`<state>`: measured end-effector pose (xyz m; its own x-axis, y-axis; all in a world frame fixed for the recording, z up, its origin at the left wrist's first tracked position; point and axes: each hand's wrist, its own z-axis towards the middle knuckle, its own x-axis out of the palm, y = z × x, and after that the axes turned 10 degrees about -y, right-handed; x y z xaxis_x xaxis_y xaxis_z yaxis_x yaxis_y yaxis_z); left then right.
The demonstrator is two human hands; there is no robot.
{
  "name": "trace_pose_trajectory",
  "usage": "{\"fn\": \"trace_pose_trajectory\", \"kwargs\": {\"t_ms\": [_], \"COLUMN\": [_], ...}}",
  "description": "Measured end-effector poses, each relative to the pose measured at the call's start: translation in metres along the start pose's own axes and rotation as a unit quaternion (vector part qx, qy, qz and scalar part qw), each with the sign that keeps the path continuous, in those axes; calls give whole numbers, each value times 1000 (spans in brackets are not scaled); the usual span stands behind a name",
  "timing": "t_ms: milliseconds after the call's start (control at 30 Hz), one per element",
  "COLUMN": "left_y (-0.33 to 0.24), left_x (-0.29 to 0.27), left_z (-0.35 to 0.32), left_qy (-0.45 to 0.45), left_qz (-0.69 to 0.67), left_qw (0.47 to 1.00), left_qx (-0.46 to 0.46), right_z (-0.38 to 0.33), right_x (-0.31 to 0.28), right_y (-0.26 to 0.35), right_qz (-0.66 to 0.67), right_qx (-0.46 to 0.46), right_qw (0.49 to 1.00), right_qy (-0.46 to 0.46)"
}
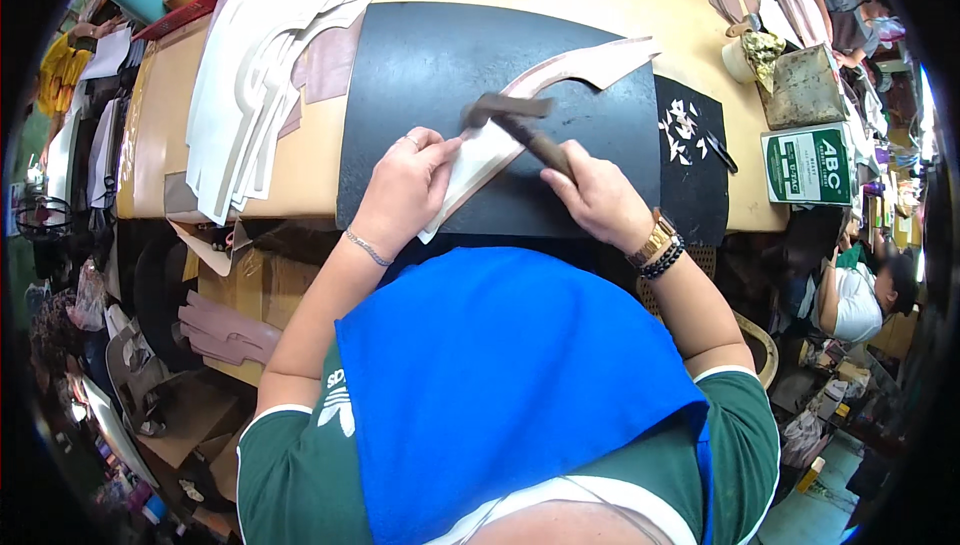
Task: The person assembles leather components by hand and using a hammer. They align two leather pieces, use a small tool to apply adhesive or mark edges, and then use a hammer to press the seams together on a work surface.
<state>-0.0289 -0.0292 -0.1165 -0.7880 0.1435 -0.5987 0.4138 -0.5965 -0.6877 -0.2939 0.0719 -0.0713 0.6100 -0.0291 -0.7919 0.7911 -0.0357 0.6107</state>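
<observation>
A hammer (540,145) with a dark head and wooden handle is gripped in my right hand (608,207). Its head, a little blurred, is over a curved white cut piece (478,163) with a brown-pink edge, perhaps leather. The fingers of my left hand (405,185) are pinched at the left edge of that piece, close to the hammer head. Whether the head touches the piece I cannot tell. Under both hands the piece lies slantwise on a large black mat (420,75), its narrow far end reaching the mat's right side.
Stacked white cut pieces (265,55) cover the table's left side. To the right, a small black mat (690,195) bears white scraps (682,130) and a dark slim tool (722,153). Beyond stand a green-and-white can (808,167) and a stained tin (803,80). Other people sit farther off.
</observation>
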Motion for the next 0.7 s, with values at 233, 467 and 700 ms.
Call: {"fn": "trace_pose_trajectory", "kwargs": {"t_ms": [233,467,700], "left_y": [-4,-6,-9], "left_x": [-12,-23,-34], "left_z": [-7,-14,-24], "left_qy": [8,31,39], "left_qz": [-5,11,10], "left_qw": [1000,999,999], "left_qx": [-18,5,-21], "right_z": [0,3,7], "right_x": [5,7,11], "right_y": [4,7,6], "right_qz": [-8,-1,3], "right_qx": [9,27,32], "right_qw": [1000,999,999], "right_qy": [-5,-21,-33]}}
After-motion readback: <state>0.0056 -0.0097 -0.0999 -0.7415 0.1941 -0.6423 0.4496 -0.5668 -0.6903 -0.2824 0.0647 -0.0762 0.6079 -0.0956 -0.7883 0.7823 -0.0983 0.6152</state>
